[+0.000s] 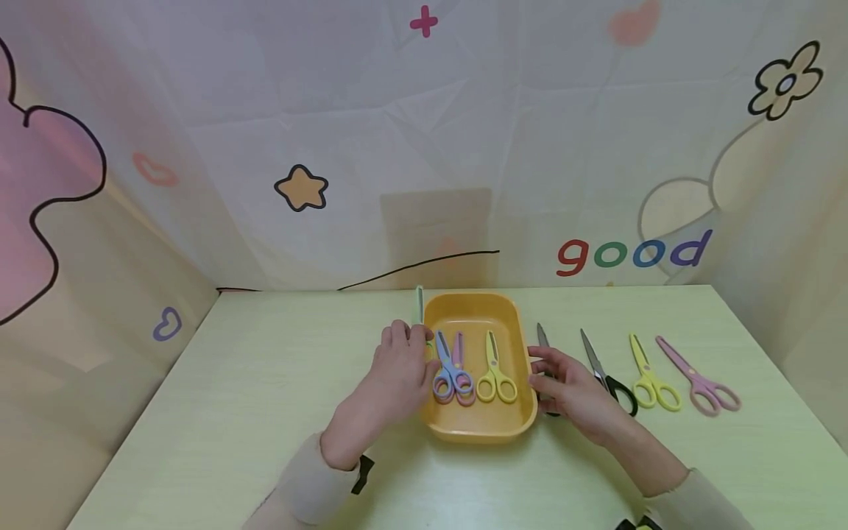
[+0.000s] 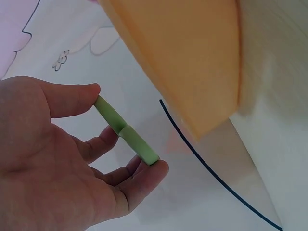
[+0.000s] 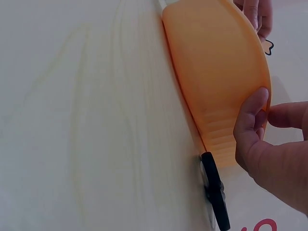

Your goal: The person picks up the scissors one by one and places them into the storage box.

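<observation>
My left hand (image 1: 400, 368) pinches a pair of light green scissors (image 1: 419, 305) at the left side of a yellow-orange plastic tray (image 1: 477, 419). In the left wrist view, the thumb and fingertips press on the green handles (image 2: 139, 144); the blade points away in the head view. My right hand (image 1: 573, 386) grips the tray's right rim between thumb and fingers. Inside the tray lie blue scissors (image 1: 445, 357), partly over pink scissors (image 1: 458, 344), and yellow scissors (image 1: 491, 361) to their right.
Right of the tray, black-handled scissors (image 1: 543, 335) lie partly hidden behind my right hand. Further right are more black scissors (image 1: 618, 392), yellow scissors (image 1: 652, 386) and pink scissors (image 1: 698, 383) in a row. A printed curtain (image 1: 318, 243) hangs behind the pale table (image 1: 265, 383).
</observation>
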The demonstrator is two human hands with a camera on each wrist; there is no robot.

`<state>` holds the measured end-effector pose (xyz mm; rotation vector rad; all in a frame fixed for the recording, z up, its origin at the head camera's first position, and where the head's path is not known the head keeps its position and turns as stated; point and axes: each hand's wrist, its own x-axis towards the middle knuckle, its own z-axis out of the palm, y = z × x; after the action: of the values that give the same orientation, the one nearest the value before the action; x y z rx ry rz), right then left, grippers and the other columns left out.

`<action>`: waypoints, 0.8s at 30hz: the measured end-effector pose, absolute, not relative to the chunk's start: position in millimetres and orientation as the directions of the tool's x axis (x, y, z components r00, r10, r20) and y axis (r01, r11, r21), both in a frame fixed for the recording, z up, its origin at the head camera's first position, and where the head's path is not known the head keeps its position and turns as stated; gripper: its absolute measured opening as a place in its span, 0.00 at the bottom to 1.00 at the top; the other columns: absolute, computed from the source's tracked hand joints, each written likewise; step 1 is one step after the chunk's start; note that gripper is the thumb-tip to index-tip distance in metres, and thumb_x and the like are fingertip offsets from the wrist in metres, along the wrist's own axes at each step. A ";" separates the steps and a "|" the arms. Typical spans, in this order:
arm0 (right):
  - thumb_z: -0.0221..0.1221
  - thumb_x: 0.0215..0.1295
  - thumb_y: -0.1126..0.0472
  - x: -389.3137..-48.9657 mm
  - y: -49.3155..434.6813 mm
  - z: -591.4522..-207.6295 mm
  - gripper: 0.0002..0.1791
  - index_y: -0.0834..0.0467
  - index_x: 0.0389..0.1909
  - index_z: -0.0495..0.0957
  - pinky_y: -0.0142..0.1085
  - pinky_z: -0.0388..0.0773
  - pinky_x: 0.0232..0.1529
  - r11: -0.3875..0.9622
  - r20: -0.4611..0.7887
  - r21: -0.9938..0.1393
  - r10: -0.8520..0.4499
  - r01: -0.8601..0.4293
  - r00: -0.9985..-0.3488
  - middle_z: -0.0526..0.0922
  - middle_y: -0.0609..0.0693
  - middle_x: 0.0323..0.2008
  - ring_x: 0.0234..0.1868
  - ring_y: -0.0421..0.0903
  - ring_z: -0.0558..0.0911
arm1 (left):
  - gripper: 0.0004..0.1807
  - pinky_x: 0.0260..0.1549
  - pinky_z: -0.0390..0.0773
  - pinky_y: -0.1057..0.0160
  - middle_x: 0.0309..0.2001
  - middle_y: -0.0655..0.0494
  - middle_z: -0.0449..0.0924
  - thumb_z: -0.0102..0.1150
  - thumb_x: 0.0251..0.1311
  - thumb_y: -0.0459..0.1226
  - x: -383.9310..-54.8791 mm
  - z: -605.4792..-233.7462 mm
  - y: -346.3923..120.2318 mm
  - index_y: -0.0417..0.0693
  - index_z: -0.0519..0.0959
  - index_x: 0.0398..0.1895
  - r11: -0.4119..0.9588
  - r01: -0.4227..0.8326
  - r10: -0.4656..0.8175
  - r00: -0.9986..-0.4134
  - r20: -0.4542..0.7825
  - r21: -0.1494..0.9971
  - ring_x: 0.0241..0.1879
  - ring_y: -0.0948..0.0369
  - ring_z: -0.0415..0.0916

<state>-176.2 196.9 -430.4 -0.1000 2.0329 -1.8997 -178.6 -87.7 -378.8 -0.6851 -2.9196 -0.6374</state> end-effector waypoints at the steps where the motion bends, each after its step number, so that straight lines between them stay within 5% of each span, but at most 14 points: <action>1: 0.52 0.78 0.67 -176.3 197.0 -430.5 0.30 0.65 0.76 0.55 0.40 0.83 0.47 0.097 -0.211 -0.977 -0.284 0.191 -0.935 0.69 0.63 0.56 0.49 0.51 0.77 | 0.19 0.44 0.71 0.49 0.46 0.39 0.62 0.57 0.74 0.37 -178.1 -378.7 -84.9 0.32 0.68 0.58 0.809 0.450 0.420 -0.892 0.165 0.377 0.46 0.46 0.60; 9: 0.52 0.78 0.67 -175.8 196.8 -430.6 0.30 0.65 0.76 0.55 0.41 0.83 0.46 0.095 -0.205 -0.978 -0.284 0.185 -0.937 0.69 0.63 0.57 0.49 0.52 0.77 | 0.21 0.39 0.74 0.53 0.46 0.37 0.66 0.61 0.71 0.39 -175.5 -384.2 -65.1 0.31 0.70 0.56 0.806 0.533 0.488 -0.844 0.221 0.258 0.45 0.46 0.64; 19: 0.52 0.79 0.67 -176.1 196.8 -431.5 0.30 0.65 0.76 0.54 0.42 0.83 0.47 0.093 -0.206 -0.978 -0.291 0.186 -0.934 0.68 0.63 0.57 0.50 0.53 0.77 | 0.18 0.37 0.73 0.57 0.45 0.42 0.66 0.59 0.72 0.42 -174.4 -393.6 -43.6 0.38 0.71 0.54 0.841 0.514 0.488 -0.856 0.171 0.170 0.45 0.49 0.64; 24: 0.52 0.79 0.67 -176.0 196.6 -431.8 0.30 0.65 0.76 0.54 0.42 0.83 0.47 0.097 -0.213 -0.976 -0.288 0.193 -0.934 0.68 0.63 0.57 0.50 0.53 0.77 | 0.21 0.46 0.78 0.53 0.53 0.30 0.69 0.58 0.72 0.43 -175.7 -399.6 -35.0 0.35 0.71 0.55 0.865 0.490 0.476 -0.869 0.132 0.104 0.53 0.43 0.68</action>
<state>-176.0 196.6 -431.8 -0.0938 2.0318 -1.8971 -175.7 -35.0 -399.6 -0.7627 -2.9352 -0.2044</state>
